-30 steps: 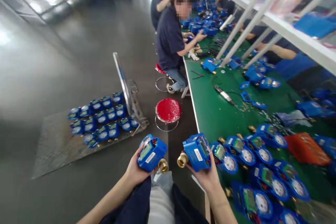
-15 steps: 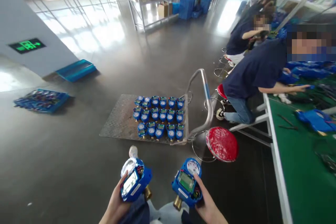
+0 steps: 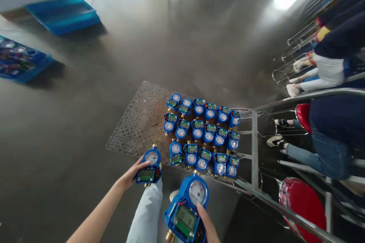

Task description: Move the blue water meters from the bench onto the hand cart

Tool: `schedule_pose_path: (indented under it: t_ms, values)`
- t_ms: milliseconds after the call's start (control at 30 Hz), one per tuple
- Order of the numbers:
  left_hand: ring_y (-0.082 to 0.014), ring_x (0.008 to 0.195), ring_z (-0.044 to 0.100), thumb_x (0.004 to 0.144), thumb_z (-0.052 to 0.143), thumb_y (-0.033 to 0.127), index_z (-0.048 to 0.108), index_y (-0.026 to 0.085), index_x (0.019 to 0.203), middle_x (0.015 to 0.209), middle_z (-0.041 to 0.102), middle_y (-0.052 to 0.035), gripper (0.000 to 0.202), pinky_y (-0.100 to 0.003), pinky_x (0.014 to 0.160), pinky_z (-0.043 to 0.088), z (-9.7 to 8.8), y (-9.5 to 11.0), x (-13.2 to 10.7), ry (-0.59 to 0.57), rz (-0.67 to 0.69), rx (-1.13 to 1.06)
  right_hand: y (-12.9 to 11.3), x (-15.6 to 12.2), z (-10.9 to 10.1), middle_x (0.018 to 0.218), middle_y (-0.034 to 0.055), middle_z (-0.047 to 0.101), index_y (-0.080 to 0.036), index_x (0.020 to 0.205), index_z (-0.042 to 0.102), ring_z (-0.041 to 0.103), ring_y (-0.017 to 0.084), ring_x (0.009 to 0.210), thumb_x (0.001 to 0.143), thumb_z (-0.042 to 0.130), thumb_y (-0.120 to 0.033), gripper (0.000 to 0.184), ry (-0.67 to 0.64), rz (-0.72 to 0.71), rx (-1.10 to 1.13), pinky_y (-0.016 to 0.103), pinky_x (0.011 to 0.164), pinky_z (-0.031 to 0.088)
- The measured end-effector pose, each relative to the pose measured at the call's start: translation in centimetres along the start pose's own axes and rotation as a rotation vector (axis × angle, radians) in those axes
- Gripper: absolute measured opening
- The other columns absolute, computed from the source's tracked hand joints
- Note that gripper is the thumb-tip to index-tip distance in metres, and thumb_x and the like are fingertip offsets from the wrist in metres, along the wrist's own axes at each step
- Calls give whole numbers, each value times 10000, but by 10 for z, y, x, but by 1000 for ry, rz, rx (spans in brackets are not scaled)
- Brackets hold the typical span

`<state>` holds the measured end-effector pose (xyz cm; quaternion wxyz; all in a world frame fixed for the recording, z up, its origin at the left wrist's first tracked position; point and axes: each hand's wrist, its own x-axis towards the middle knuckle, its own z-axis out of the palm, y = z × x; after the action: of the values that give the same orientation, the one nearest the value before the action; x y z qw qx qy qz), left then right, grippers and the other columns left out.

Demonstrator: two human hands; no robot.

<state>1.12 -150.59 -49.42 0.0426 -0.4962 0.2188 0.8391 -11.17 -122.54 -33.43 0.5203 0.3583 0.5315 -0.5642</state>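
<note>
My left hand (image 3: 132, 175) grips a blue water meter (image 3: 152, 157) with a round white dial, a green circuit board with a display, and brass pipe ends. It hangs by the near edge of a flat metal cart (image 3: 139, 123). Closer to me, my right hand (image 3: 207, 224) is closed on a second blue water meter (image 3: 186, 207), its thumb at the dial's lower edge. On the cart, several like meters (image 3: 197, 130) lie in three rows, dials up, toward the handle side. The fingers beneath both held meters are hidden.
The cart's tubular handle (image 3: 254, 148) rises at the right. Beyond it are a red stool (image 3: 303, 205) and seated people (image 3: 322, 136). A filled blue tray (image 3: 25, 60) and a blue bin (image 3: 62, 14) sit on the floor at left.
My view has tipped down and come closer to the cart. The left hand has reached forward with its meter to the cart's near edge; the right still holds its meter near my body.
</note>
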Motion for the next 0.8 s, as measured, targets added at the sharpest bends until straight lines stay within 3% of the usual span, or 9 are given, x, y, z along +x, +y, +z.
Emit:
schedule_pose_path:
  t_ms: [67,167,233,300,467,667,733,800]
  values:
    - [-293,812,710,661,803,233,445,195,1343,1039,703,-151,771,-386,719,580,-19,7,72,-13,-27,2,9,40,16,1109,84,710,-231,1235,581,590,332,1156,590,771,-541,740,51,8,2,519,997,469]
    - [-273,815,706,668,799,244,455,199,1343,1073,691,-147,759,-397,773,567,-41,-3,158,-43,-29,16,17,89,33,1102,93,710,-214,1216,592,610,330,1122,619,770,-508,690,99,-10,4,516,977,478]
    - [-265,840,698,675,795,254,462,203,1339,1117,673,-148,745,-403,802,559,-49,-16,196,-61,-21,19,17,115,43,1112,92,706,-212,1200,599,620,318,1105,640,764,-491,647,129,-15,-10,496,966,487]
    - [-267,890,685,683,788,258,444,221,1356,1167,651,-142,757,-412,825,552,-53,-28,219,-77,-2,1,15,135,52,1131,90,698,-212,1218,580,621,304,1101,650,765,-478,655,161,-18,-37,476,961,493]
    - [-276,1032,636,675,790,238,388,271,1402,1230,619,-111,832,-404,909,514,-50,-43,230,-84,41,-47,5,165,65,1123,100,698,-186,1232,557,613,302,1107,644,779,-465,688,149,-44,-81,474,982,472]
    - [-275,1075,613,659,809,294,362,287,1413,1272,589,-118,877,-383,913,498,-45,-22,220,-104,-33,54,-22,180,98,1107,95,705,-185,1165,596,617,293,1104,676,759,-438,574,21,-70,-117,472,989,464]
    - [-288,1085,603,643,820,312,377,265,1404,1296,566,-140,882,-385,896,496,-46,-9,212,2,-68,127,-33,185,112,1098,98,708,-176,1157,601,624,296,1091,673,761,-432,570,-11,-77,-143,476,986,465]
    - [-299,1096,592,640,820,335,392,218,1397,1274,570,-168,878,-385,892,486,-44,6,193,180,-82,145,-45,188,125,1108,95,706,-176,1166,596,620,295,1101,682,755,-426,568,-38,-87,-176,478,995,457]
